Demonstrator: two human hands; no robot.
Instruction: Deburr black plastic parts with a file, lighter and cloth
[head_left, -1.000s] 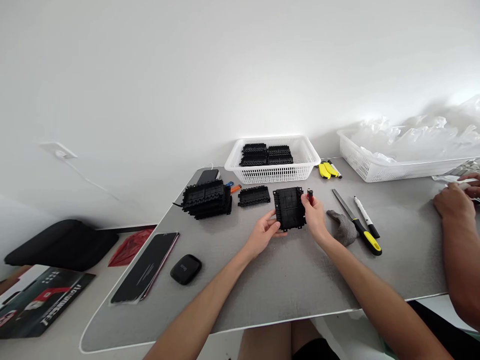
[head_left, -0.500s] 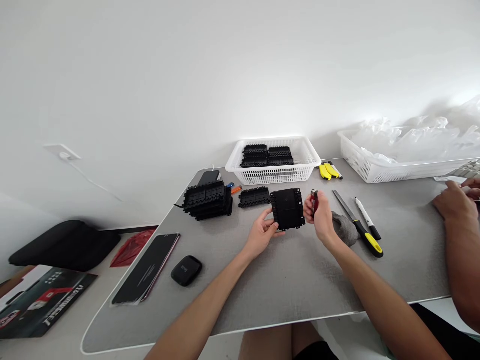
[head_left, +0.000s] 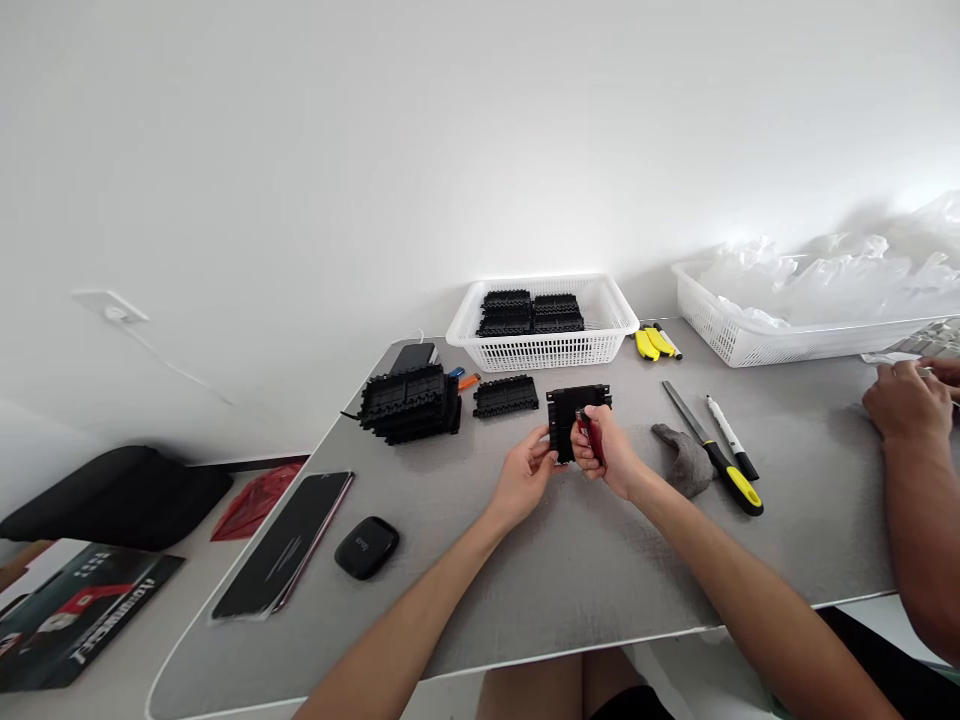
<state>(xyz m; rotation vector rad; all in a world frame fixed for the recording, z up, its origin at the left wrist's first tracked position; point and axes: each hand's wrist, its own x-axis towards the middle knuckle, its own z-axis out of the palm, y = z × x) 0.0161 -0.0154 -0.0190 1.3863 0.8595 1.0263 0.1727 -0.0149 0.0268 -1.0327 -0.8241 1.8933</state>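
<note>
My left hand (head_left: 524, 474) grips the lower left edge of a black plastic part (head_left: 568, 407) over the grey table. My right hand (head_left: 606, 450) is closed around a small red tool (head_left: 593, 437), held in front of that part and covering its right side. Behind them lies a single flat black part (head_left: 505, 396). Several more are piled in a black stack (head_left: 411, 400) to the left. A white basket (head_left: 553, 352) at the back holds further black parts. Right of my right hand is a crumpled grey cloth (head_left: 690, 464).
A file (head_left: 724, 465) and a marker (head_left: 731, 437) lie at the right, yellow-handled tools (head_left: 654, 344) behind. A second basket (head_left: 742, 344) holds plastic bags. Another person's hand (head_left: 909, 400) is far right. A black case (head_left: 367, 547) and flat packet (head_left: 283, 545) lie left.
My right hand has moved left with the red tool, from beside the held black part to in front of it. My left hand still holds the part. The cloth is more exposed.
</note>
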